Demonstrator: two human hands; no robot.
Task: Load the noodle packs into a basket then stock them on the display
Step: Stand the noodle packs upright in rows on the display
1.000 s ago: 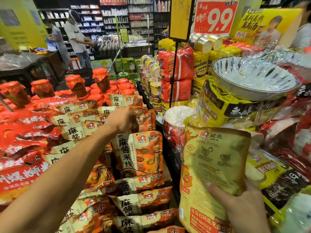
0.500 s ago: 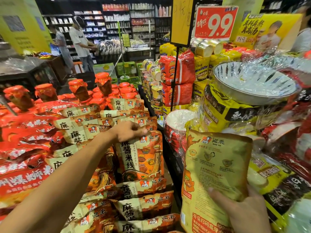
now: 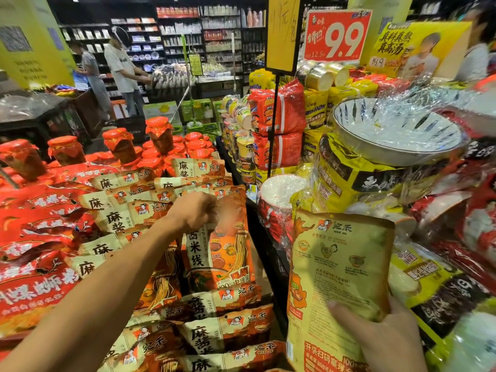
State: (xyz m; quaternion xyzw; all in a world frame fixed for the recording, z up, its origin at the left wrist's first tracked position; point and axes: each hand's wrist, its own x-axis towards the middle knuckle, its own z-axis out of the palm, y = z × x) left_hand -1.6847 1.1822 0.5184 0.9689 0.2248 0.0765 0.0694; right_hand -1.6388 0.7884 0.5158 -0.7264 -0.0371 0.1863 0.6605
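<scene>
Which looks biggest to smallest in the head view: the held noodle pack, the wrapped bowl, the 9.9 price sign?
1. Held noodle pack, in the right hand; it is nearest the camera, so its lead is unsure.
2. Wrapped bowl.
3. 9.9 price sign, set farther back.

I see noodle packs [image 3: 214, 253] crowding the display, with one dark gap [image 3: 264, 242] beside the wrapped bowls [image 3: 394, 135]. A sign pole [image 3: 272, 124] and jars [image 3: 161, 135] block the far end.
</scene>
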